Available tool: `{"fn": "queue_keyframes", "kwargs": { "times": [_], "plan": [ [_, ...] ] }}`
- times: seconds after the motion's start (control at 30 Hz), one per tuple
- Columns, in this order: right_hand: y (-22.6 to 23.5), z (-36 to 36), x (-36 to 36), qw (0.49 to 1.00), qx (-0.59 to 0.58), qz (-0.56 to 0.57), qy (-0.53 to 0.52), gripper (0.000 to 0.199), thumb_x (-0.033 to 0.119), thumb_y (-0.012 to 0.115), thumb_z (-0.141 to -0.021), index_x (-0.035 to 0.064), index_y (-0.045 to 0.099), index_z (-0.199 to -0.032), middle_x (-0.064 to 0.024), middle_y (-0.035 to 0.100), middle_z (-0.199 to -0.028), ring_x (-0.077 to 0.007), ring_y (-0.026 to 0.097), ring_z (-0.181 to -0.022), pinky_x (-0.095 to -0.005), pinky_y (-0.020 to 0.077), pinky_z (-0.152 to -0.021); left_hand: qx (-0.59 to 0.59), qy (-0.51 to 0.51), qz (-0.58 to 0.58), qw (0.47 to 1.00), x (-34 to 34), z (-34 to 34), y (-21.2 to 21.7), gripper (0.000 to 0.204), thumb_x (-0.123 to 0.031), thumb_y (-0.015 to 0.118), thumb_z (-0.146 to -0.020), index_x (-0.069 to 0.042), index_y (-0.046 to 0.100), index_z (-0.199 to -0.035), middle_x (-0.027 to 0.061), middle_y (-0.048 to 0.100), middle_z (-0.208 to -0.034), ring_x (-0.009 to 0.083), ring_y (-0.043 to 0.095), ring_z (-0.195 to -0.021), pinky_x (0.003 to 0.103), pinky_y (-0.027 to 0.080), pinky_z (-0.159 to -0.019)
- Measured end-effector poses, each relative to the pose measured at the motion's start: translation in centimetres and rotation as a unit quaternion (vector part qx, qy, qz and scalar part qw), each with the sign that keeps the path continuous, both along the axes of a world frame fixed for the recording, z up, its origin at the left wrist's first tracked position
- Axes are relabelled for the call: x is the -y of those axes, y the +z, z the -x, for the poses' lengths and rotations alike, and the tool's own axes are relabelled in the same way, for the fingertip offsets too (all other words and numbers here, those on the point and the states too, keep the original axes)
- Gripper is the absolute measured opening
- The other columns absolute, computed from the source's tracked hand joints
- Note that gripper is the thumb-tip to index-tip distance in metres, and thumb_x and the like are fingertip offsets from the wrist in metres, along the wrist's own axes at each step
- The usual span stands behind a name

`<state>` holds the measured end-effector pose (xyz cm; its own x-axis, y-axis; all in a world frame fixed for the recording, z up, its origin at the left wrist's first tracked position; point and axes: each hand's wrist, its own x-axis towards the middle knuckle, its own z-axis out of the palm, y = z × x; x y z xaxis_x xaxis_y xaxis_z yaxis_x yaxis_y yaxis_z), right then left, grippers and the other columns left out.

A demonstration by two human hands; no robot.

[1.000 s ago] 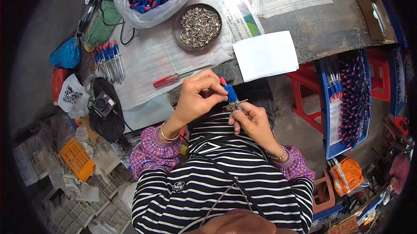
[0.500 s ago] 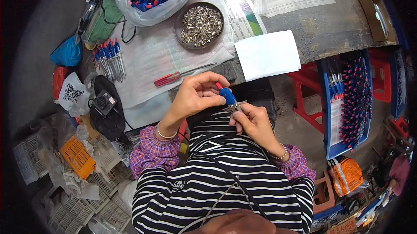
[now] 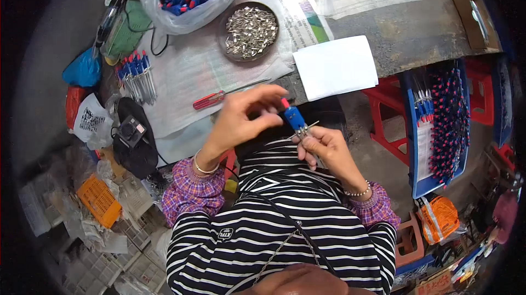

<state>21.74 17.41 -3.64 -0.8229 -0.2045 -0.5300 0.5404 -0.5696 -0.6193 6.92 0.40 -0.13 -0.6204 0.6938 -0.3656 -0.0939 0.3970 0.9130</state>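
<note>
In my right hand [image 3: 327,150] is a small blue plastic part with a red tip [image 3: 294,117], pinched by the metal rods at its lower end. A thin metal rod crosses there near my fingertips. My left hand [image 3: 241,122] is beside the blue part, thumb and fingers apart around a gap. It looks slightly blurred, and nothing shows in its grasp. Both hands are over my lap, at the table's near edge.
On the table lie a red-handled screwdriver [image 3: 211,100], a bowl of small metal pins [image 3: 274,48], a bag of blue-red parts [image 3: 150,4], a bundle of finished-looking pieces [image 3: 145,87] and white paper [image 3: 337,69]. At right, a blue tray [image 3: 421,190] rests on red stools [image 3: 383,106].
My left thumb and fingers have come off the blue part and spread, moving slightly left. The blue part stays in my right hand, with more of it showing.
</note>
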Motion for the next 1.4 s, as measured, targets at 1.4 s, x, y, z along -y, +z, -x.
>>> {"fn": "queue_keyframes", "kwargs": {
  "times": [1.4],
  "plan": [
    [-4.0,1.5,-2.1,0.99,-0.043,-0.076,-0.108,0.02,0.014,0.049,-0.095,-0.0037,0.057,-0.093,-0.0048,0.058,-0.072,-0.0051,0.049,-0.051,-0.019,0.0436,-0.046,-0.247,-0.11,-0.223,0.937,-6.2,-0.1,-2.7,0.015,0.007,0.045,-0.09,0.001,0.042,-0.103,0.0202,0.056,-0.101,0.0293,0.058,-0.095,0.04,0.048,-0.086]
  ]
}}
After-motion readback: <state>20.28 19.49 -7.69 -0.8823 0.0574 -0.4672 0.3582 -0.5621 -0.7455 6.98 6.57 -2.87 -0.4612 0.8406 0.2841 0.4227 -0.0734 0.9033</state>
